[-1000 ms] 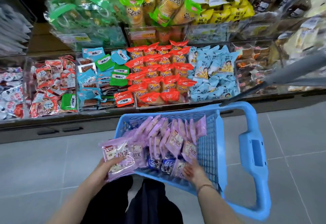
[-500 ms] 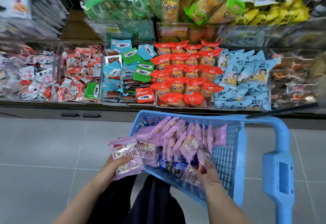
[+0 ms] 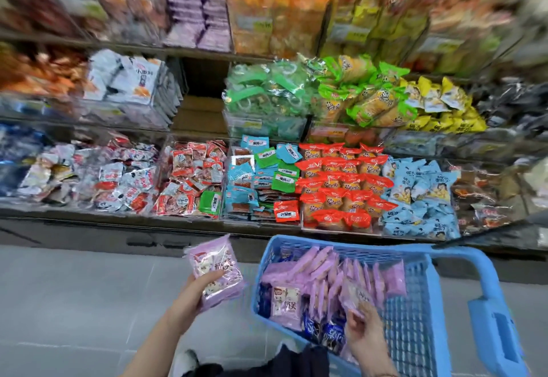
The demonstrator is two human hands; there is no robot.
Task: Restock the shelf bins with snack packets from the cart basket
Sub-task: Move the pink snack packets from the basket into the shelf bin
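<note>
My left grip (image 3: 189,296) clasps a stack of lilac plastic snack packets (image 3: 216,273), long axis up-frame, tilted left; my right grip (image 3: 364,329) pinches another lilac packet (image 3: 354,293) inside the blue mesh basket (image 3: 415,250).

The blue mesh cart basket (image 3: 350,247) holds lilac snack packets (image 3: 323,267) standing on edge in rows, with a few dark blue packets (image 3: 330,332) along its near edge. The left hand (image 3: 189,296) grips a small stack of lilac packets (image 3: 216,276) upright, just outside the basket's left edge. The right hand (image 3: 363,332) pinches one lilac packet (image 3: 355,295) inside, towards the near edge. The clear shelf bins (image 3: 261,217) beyond are heaped with mixed packets.
</note>
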